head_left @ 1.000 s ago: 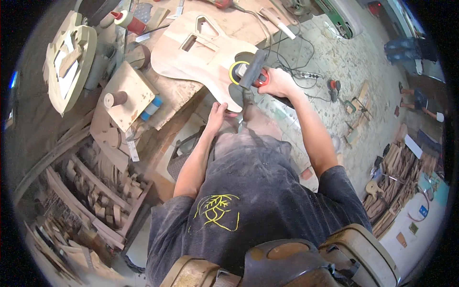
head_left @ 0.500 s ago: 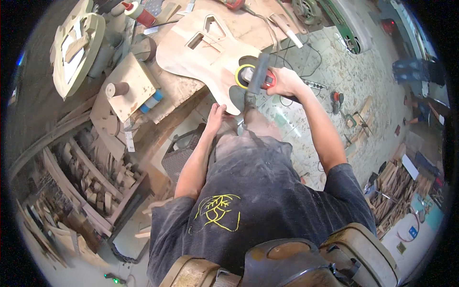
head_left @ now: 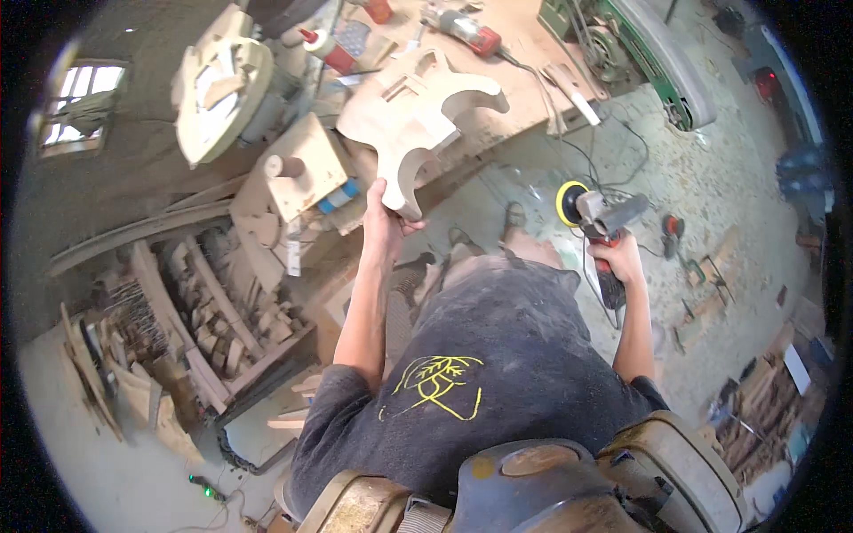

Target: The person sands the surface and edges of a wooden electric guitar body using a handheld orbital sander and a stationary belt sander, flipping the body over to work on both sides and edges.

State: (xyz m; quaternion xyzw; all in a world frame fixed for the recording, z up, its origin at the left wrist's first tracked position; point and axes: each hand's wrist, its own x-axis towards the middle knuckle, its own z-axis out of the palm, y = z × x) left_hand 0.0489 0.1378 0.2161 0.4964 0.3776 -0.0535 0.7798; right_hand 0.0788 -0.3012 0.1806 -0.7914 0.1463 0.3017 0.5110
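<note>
Left hand [head_left: 384, 218] clamped on the lower horn of an unfinished wooden guitar body [head_left: 418, 115], upper middle of the frame, most of it lying on the bench [head_left: 524, 53], the gripped end past the edge, likely for free access to its contour. Right hand [head_left: 617, 262] wrapped around a sander [head_left: 597, 218], centre right, yellow pad facing left toward the body yet well apart from it, held off over the floor [head_left: 711, 178]. Cord trailing across that floor. Red power tool [head_left: 462, 25] resting on the bench near the top edge. Wood offcuts [head_left: 204, 311] stacked in a crate at left.
</note>
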